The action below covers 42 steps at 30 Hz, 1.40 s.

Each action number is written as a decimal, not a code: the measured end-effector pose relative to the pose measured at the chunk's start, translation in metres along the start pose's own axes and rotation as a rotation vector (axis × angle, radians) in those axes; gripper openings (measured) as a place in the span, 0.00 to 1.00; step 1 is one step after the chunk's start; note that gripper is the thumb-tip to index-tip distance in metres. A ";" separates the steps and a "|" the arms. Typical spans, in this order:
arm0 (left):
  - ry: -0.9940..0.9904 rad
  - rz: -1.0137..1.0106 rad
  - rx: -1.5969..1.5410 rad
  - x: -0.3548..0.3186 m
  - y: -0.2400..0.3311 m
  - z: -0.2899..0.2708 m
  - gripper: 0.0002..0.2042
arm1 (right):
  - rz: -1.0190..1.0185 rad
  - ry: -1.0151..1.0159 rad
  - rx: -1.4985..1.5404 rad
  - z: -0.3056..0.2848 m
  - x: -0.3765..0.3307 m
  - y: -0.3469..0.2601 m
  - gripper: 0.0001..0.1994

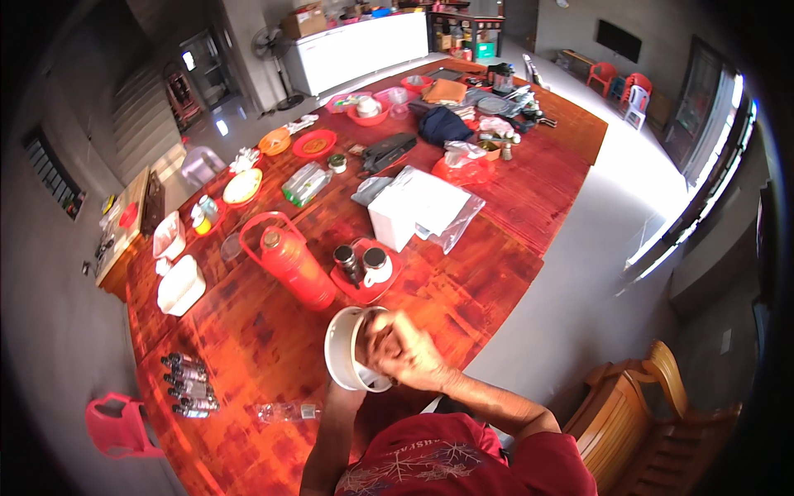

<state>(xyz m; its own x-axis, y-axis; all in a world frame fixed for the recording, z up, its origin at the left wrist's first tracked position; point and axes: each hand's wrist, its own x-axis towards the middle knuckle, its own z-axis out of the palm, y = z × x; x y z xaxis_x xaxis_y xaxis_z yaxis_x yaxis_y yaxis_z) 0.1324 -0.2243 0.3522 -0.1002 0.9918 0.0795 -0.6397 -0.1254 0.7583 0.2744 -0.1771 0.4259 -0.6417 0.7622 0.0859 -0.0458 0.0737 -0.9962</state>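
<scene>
A white round bowl (341,347) is tipped on its side above the near part of the table, its opening toward the right. My left hand (348,396) supports it from below and behind; the bowl hides most of those fingers. At the opening, my right hand (405,354) is closed, its fingers curled against the rim and partly inside. Whatever is between them is too shaded to make out. Beyond the bowl stands a red thermos flask (291,263) with a loop handle. Next to it, a red tray (387,285) carries dark-lidded jars and a white cup (377,266).
A clear plastic bottle (287,412) and several small dark bottles (188,384) lie at the near left. White baskets (181,285) stand along the left edge. A white box (418,202) and piled cloths (447,124) are farther off. A wooden chair (633,405) is at my right.
</scene>
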 end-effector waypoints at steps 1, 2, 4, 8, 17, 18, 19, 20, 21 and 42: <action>-0.046 0.010 -0.049 0.005 -0.009 0.001 0.22 | -0.291 0.019 -0.348 0.000 -0.001 0.019 0.22; -0.093 0.017 -0.100 0.009 -0.019 0.002 0.21 | -0.542 0.050 -0.516 -0.002 0.001 0.028 0.25; -0.111 -0.020 -0.132 0.013 -0.029 0.011 0.21 | -0.423 0.120 -0.622 -0.007 -0.013 0.024 0.27; -0.062 -0.058 -0.085 0.012 -0.036 0.039 0.23 | -0.224 0.115 -0.663 -0.024 -0.030 0.024 0.28; -0.137 -0.134 0.145 0.017 -0.062 0.017 0.20 | 0.145 -0.221 0.153 -0.075 -0.061 0.031 0.23; -0.131 -0.125 0.159 0.017 -0.062 0.019 0.20 | 0.187 -0.250 0.254 -0.083 -0.064 0.027 0.23; -0.140 -0.120 0.163 0.018 -0.064 0.024 0.20 | 0.178 -0.267 0.426 -0.095 -0.066 0.049 0.21; -0.149 -0.115 0.165 0.019 -0.067 0.029 0.20 | 0.174 -0.286 0.599 -0.108 -0.070 0.070 0.20; -0.026 -0.265 -0.143 0.025 -0.062 0.031 0.22 | 0.087 -0.163 0.715 -0.101 -0.068 0.050 0.20; -0.095 -0.289 -0.507 0.016 -0.052 -0.001 0.25 | -0.185 -0.227 -0.493 -0.122 -0.049 0.013 0.19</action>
<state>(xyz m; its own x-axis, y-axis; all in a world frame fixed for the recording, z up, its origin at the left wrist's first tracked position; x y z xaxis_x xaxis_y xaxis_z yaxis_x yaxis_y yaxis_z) 0.1637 -0.2019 0.3132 0.1864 0.9824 -0.0093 -0.9177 0.1775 0.3553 0.3990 -0.1353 0.4107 -0.8078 0.5547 0.1993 0.1548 0.5258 -0.8364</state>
